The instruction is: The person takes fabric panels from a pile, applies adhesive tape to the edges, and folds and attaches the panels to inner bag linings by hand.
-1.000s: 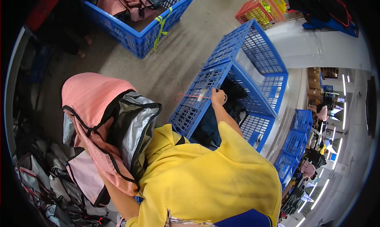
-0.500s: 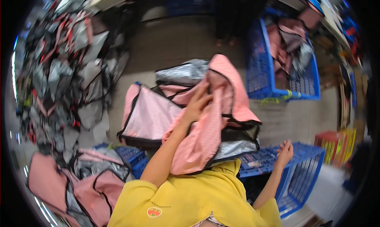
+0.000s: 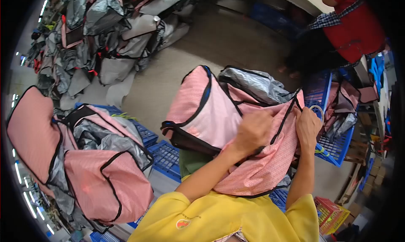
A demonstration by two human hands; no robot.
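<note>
A pink insulated bag (image 3: 270,166) with black edging and a silver lining (image 3: 255,83) lies in front of my body, its panels partly folded open. My left hand (image 3: 255,132) is curled on the bag's middle, fingers closed at the fabric near a black-trimmed edge; it is slightly blurred. My right hand (image 3: 308,121) pinches the bag's upper right edge, with a pale loop just beside the knuckles. Part of the bag's underside is hidden by its own folds and my forearms.
More pink and silver bags (image 3: 107,183) lie at the left beside a blue crate (image 3: 164,157). A large heap of silver and pink pieces (image 3: 105,39) fills the upper left. At right stand a blue crate of bags (image 3: 344,147) and a person in red (image 3: 354,31).
My right hand has come from the right side onto the bag and taken its edge. My left hand, spread on the fabric before, is now curled. The view has turned.
</note>
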